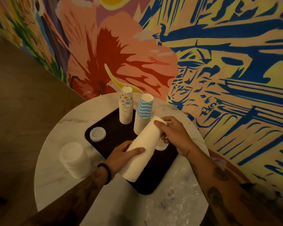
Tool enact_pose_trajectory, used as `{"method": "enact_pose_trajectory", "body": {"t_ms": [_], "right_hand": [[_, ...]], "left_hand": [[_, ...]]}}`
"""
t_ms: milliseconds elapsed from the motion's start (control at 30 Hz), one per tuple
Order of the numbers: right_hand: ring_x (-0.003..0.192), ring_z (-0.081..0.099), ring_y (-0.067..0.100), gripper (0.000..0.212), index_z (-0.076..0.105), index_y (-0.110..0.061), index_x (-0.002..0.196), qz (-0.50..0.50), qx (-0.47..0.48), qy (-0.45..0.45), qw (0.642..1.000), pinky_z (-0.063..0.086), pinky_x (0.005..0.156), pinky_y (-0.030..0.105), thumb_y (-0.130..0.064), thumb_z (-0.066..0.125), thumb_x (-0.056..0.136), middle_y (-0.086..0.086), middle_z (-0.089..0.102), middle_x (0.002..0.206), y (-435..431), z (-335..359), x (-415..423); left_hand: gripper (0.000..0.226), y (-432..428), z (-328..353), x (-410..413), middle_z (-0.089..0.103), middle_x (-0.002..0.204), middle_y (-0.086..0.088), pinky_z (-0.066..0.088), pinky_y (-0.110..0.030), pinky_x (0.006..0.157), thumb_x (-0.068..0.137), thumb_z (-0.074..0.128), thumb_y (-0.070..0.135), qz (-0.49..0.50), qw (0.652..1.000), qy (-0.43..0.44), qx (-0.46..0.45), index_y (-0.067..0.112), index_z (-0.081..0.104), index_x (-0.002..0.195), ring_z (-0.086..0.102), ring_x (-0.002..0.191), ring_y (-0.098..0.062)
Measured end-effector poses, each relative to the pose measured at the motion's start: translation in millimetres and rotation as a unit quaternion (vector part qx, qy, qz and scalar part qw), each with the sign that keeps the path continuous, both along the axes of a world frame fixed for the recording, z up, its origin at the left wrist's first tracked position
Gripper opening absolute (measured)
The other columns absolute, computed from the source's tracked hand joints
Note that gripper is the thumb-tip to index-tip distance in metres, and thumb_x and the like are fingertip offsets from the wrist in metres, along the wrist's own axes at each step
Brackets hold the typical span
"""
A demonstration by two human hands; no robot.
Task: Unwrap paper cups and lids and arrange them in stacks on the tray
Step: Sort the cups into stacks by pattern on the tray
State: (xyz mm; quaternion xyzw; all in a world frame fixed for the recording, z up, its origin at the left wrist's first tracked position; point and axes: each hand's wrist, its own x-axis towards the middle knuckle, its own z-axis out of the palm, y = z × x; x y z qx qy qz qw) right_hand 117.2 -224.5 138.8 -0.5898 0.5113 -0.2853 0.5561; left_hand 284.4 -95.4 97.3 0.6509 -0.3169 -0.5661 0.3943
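Observation:
A long stack of plain white paper cups [143,147] lies tilted above the dark tray [114,136]. My left hand [122,156] grips its lower half, and my right hand [173,133] holds its upper end. Upside down on the far part of the tray stand a stack of patterned cups [126,108] and a stack of blue-striped cups [143,111]. A single white lid [97,134] lies on the tray's left corner. A short white stack [162,145] sits partly hidden under my right hand.
A stack of white lids [73,159] stands on the round marble table [55,176], left of the tray. Crumpled clear plastic wrap [175,198] lies on the table's near right. A painted wall [203,62] rises just behind the table.

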Motion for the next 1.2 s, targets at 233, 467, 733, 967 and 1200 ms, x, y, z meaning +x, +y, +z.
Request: {"method": "enact_pose_trajectory", "body": {"t_ms": [233, 467, 733, 967, 1200], "right_hand": [[0.06, 0.057, 0.011, 0.033, 0.059, -0.027, 0.113, 0.012, -0.027, 0.005, 1.0, 0.047, 0.056, 0.031, -0.044, 0.073, 0.087, 0.0, 0.07, 0.082, -13.2, 4.0, 3.7], [0.072, 0.058, 0.016, 0.016, 0.059, -0.034, 0.106, -0.058, -0.053, -0.029, 0.996, 0.049, 0.06, 0.032, -0.038, 0.066, 0.093, 0.003, 0.065, 0.1, -34.2, 24.9, -5.6], [0.1, 0.057, 0.018, 0.037, 0.048, -0.028, 0.116, -0.093, -0.203, 0.098, 0.97, 0.047, 0.078, 0.033, -0.038, 0.072, 0.09, -0.004, 0.056, 0.119, -64.7, 35.3, -36.8], [0.095, 0.057, 0.025, 0.045, 0.043, -0.024, 0.118, 0.02, -0.157, 0.235, 0.959, 0.051, 0.081, 0.04, -0.038, 0.074, 0.088, -0.004, 0.056, 0.094, -51.8, -16.0, -23.6], [0.109, 0.054, 0.023, 0.032, 0.059, -0.023, 0.115, 0.075, -0.13, 0.293, 0.944, 0.04, 0.083, 0.027, -0.037, 0.072, 0.09, 0.005, 0.05, 0.127, -52.6, -45.7, -35.7]], "left_hand": [[0.021, -8.3, 8.9, 3.8, 0.067, 0.111, 0.003, 0.054, -0.032, 0.079, 0.084, 0.071, 0.044, 0.022, 1.0, 0.011, 0.015, 0.042, 0.06, 0.102, 0.066, 0.098, -0.02], [0.044, -8.5, 10.2, 8.5, 0.068, 0.109, -0.001, 0.054, -0.035, 0.081, 0.064, 0.08, 0.054, 0.022, 0.998, 0.036, 0.045, 0.039, 0.061, 0.101, 0.067, 0.097, -0.023], [0.034, -4.3, -2.2, 12.5, 0.065, 0.113, -0.005, 0.054, -0.04, 0.087, 0.079, 0.069, 0.054, 0.082, 0.994, 0.045, 0.056, 0.035, 0.061, 0.106, 0.066, 0.1, -0.027], [0.059, -1.7, -0.4, 15.1, 0.067, 0.115, -0.004, 0.056, -0.039, 0.086, 0.062, 0.079, 0.062, 0.084, 0.995, 0.05, 0.037, 0.035, 0.06, 0.111, 0.067, 0.101, -0.026], [0.063, 0.1, 0.8, 13.2, 0.064, 0.113, 0.001, 0.055, -0.033, 0.08, 0.056, 0.081, 0.066, 0.08, 0.996, 0.021, 0.017, 0.038, 0.057, 0.106, 0.065, 0.099, -0.021]]}}
